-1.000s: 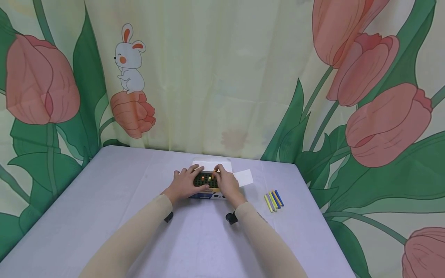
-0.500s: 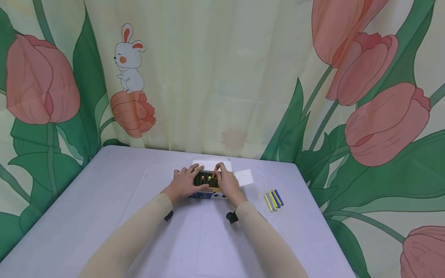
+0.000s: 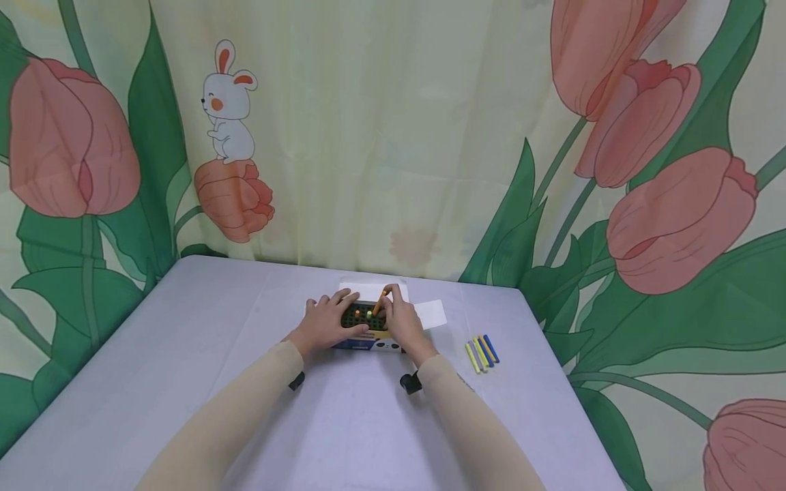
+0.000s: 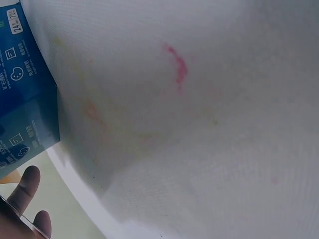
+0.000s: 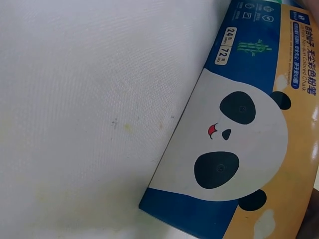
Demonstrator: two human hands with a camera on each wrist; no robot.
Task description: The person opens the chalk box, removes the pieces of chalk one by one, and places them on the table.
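An open box of coloured chalk, with a panda on its front in the right wrist view, stands at the table's far middle. Its dark top tray is full of small holes. My left hand holds the box's left end, thumb along the near edge and fingers spread toward the back. Above the tray's right part, my right hand pinches an orange chalk stick, tilted, its lower end at the holes. A short orange chalk end and a yellow-green chalk end stick up from the tray.
Several chalk sticks, yellow, grey, orange and blue, lie side by side to the right of the box. White box flaps fold out at the back and right. The table has a white cloth; a tulip-print curtain hangs behind.
The right hand's fingertips have risen slightly, and more of the orange chalk stick shows, leaning further right. The left hand stays at the box.
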